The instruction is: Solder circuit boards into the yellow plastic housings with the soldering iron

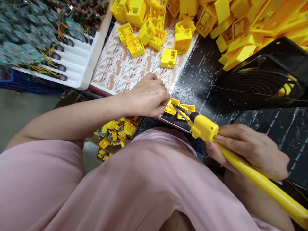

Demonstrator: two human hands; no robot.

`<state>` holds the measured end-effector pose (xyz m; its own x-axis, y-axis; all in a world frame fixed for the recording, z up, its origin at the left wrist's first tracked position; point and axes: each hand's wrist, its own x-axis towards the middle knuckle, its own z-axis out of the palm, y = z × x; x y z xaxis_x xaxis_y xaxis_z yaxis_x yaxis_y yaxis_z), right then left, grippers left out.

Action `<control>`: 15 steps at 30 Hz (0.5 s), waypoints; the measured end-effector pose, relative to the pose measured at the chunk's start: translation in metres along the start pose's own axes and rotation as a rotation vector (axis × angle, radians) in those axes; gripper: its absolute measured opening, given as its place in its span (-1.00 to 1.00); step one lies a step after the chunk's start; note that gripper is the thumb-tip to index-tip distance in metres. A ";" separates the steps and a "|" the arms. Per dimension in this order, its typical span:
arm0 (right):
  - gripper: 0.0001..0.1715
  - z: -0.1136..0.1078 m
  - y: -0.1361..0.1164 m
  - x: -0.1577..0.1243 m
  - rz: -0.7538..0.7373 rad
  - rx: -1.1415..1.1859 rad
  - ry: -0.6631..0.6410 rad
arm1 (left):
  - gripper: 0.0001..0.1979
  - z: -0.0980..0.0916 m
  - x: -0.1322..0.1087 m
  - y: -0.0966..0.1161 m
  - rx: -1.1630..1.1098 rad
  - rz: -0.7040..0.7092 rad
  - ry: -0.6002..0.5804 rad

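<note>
My right hand (250, 150) is wrapped around a soldering iron (204, 126) with a yellow body and a long yellow tube running back to the lower right. Its dark tip and a thin metal guide reach into a small open yellow plastic housing (172, 106) at the table's front edge. My left hand (152, 94), a ring on one finger, is closed at the left side of that housing; its fingertips are partly hidden. Just right of it lies a second yellow housing (186, 110), partly behind the iron.
Several yellow housings (136, 46) stand on a patterned sheet (115, 69); more are heaped at the back right. A black fan-like guard (260, 83) stands on the right. At left, a white foam tray (84, 61) carries circuit boards and wired round parts. Below the edge, boxes hold yellow pieces (115, 131).
</note>
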<state>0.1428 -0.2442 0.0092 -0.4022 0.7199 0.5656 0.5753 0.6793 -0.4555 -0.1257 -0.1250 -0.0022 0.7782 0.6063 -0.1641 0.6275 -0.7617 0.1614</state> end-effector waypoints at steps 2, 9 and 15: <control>-0.85 -0.002 0.001 0.004 -0.031 -0.018 -0.065 | -0.76 0.000 0.001 0.002 0.006 -0.004 -0.010; -0.60 0.004 0.007 -0.007 0.053 0.067 0.051 | -0.70 -0.010 -0.012 -0.010 -0.165 -0.160 0.086; -0.25 0.007 0.017 -0.030 0.170 -0.071 0.223 | -0.55 0.004 -0.041 -0.026 -0.122 -0.493 0.246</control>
<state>0.1599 -0.2526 -0.0202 -0.1335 0.7682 0.6261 0.6730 0.5340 -0.5118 -0.1745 -0.1310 -0.0034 0.3661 0.9304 -0.0193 0.9058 -0.3515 0.2368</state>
